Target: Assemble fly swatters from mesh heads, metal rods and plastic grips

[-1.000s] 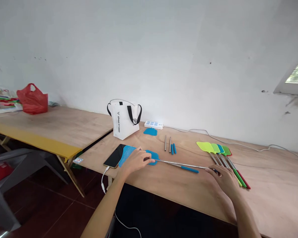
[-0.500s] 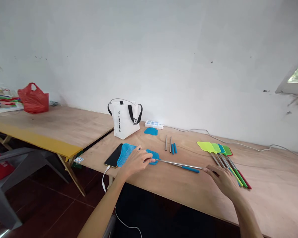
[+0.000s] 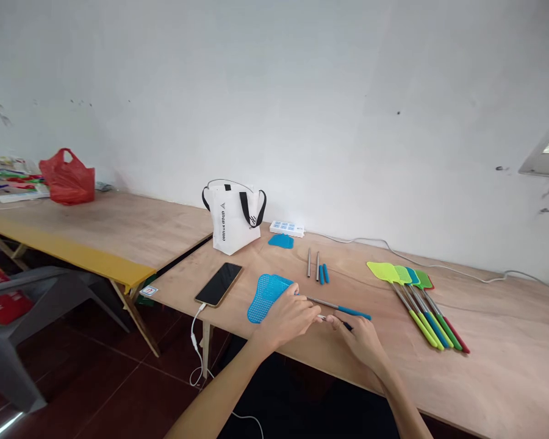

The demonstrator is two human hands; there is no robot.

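My left hand (image 3: 293,316) is closed round the shaft of a fly swatter, just beside its blue mesh head (image 3: 266,300). Close by on the right, my right hand (image 3: 359,340) grips the other end of the metal shaft, where a dark end piece (image 3: 346,325) shows between the fingers. Only a short bit of shaft is visible between the two hands. Behind them lies a second swatter, its blue handle (image 3: 354,313) on the table and its head partly hidden. Further back are two metal tubes (image 3: 308,263) and two blue grips (image 3: 326,274).
A phone (image 3: 219,284) with a white cable lies at the left edge. Several assembled swatters (image 3: 423,305) are fanned out at the right. Blue swatter heads (image 3: 281,241), a white power strip (image 3: 287,228) and a white bag (image 3: 234,221) stand near the wall.
My right hand has come left toward my left hand, and the long shaft between them has shortened. The blue head has moved right, off the phone.
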